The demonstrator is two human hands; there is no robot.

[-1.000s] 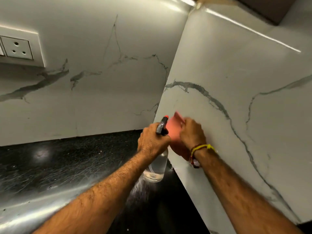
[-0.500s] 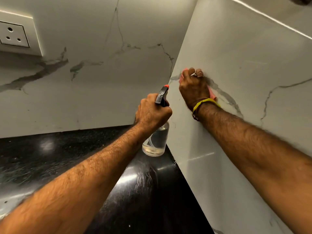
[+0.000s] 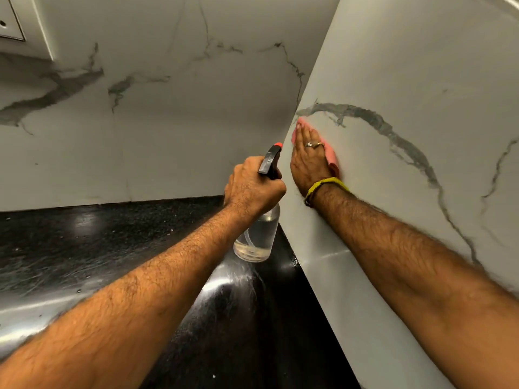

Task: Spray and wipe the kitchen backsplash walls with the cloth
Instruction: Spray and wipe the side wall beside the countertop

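Note:
My right hand point(image 3: 307, 155) lies flat with straight fingers on a pink cloth point(image 3: 330, 155), pressing it against the right marble backsplash wall point(image 3: 407, 66) close to the inner corner. The cloth shows only at the fingertips and along the hand's right side. My left hand point(image 3: 250, 189) grips the neck of a clear spray bottle point(image 3: 257, 237) with a black trigger head and orange nozzle point(image 3: 276, 145). The bottle hangs above the black counter, just left of the right wall, with a little liquid at its bottom. The back backsplash wall point(image 3: 168, 122) is white with grey veins.
A glossy black stone counter point(image 3: 84, 248) runs under both walls and meets them in the corner. A white socket plate point(image 3: 16, 21) sits on the back wall at the top left. A yellow band is on my right wrist.
My right hand slid the cloth up the right wall to the grey vein, then came back down a little and flattened. My left hand with the bottle rose slightly.

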